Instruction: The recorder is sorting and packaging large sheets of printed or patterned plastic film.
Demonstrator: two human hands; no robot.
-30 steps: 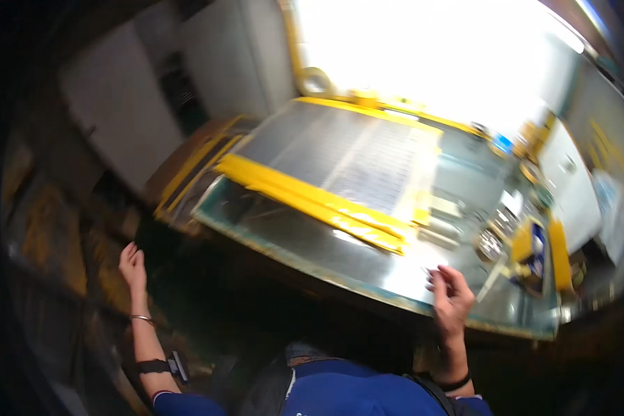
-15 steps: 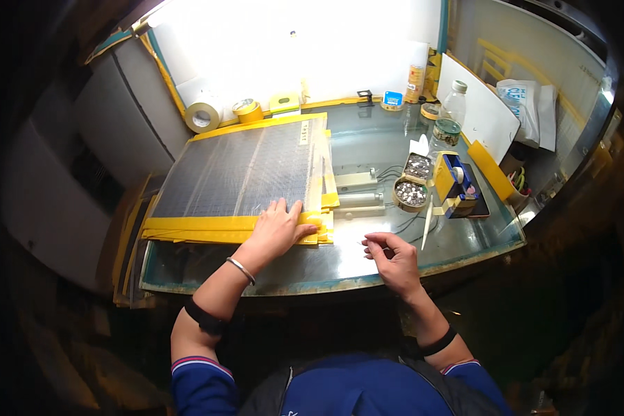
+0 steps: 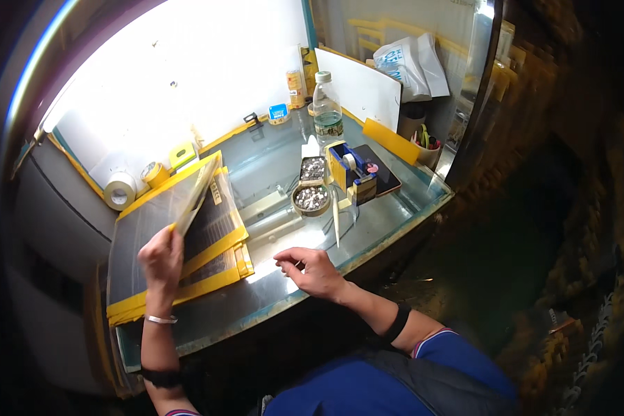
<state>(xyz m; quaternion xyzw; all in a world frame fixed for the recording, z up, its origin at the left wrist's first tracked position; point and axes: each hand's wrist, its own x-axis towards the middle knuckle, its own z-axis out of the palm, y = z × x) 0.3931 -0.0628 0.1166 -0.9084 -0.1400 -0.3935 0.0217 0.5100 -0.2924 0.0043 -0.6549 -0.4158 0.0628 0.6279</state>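
Observation:
A flat dark mesh panel (image 3: pixel 128 249), edged with yellow tape, rests on the left side of the glass table in a stack. My left hand (image 3: pixel 163 260) is closed on the yellow-taped edge of a clear sheet (image 3: pixel 200 193), which is raised and tilted off the panel. Beneath the sheet, a darker striped area of the panel shows. Over the front part of the table my right hand (image 3: pixel 308 268) hovers with thumb and fingers pinched together. Whatever may be between those fingertips is too small to make out.
Two containers of small shiny pieces, one rectangular (image 3: pixel 313 168) and one round (image 3: pixel 311 200), stand mid-table. Beside them are a blue tape dispenser (image 3: pixel 350 166), a white pointed stick (image 3: pixel 336 218) and a plastic bottle (image 3: pixel 327 111). Tape rolls (image 3: pixel 120 191) line the back left.
My left hand has gone from lying on the panel to gripping and lifting the clear sheet's edge. The view has turned to the right. My right hand stays pinched.

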